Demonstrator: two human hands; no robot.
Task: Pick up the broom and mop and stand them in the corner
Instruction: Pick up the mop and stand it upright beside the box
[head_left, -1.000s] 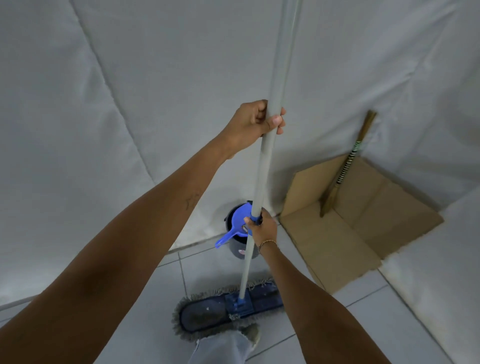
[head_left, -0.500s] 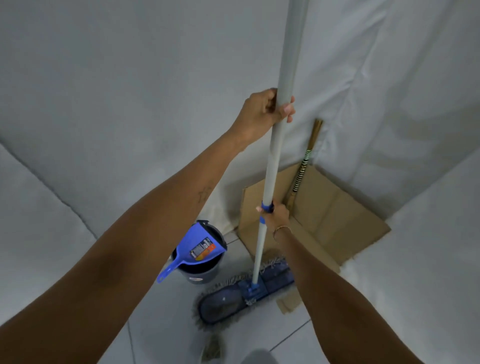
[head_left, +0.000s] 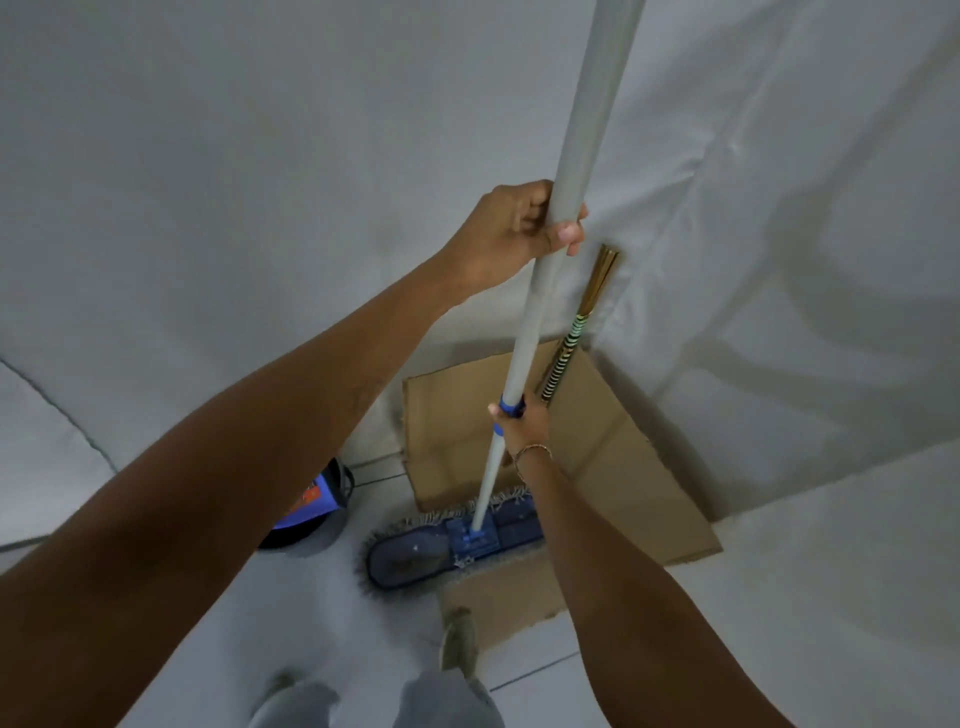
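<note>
mop (head_left: 537, 312) upright, head at the cardboard (head_left: 613, 457) edge; left hand (head_left: 511, 231) clamped high on the pole, right hand (head_left: 522, 421) clamped lower; broom (head_left: 576, 327) leaning in the corner just beyond.

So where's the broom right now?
The broom stands upright in the corner, leaning against the white sheet-covered wall, just right of the mop handle and above the flattened cardboard.

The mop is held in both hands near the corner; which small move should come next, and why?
Probably tip the mop handle back against the corner beside the broom: the mop head sits at the cardboard edge, both hands gripping.
</note>
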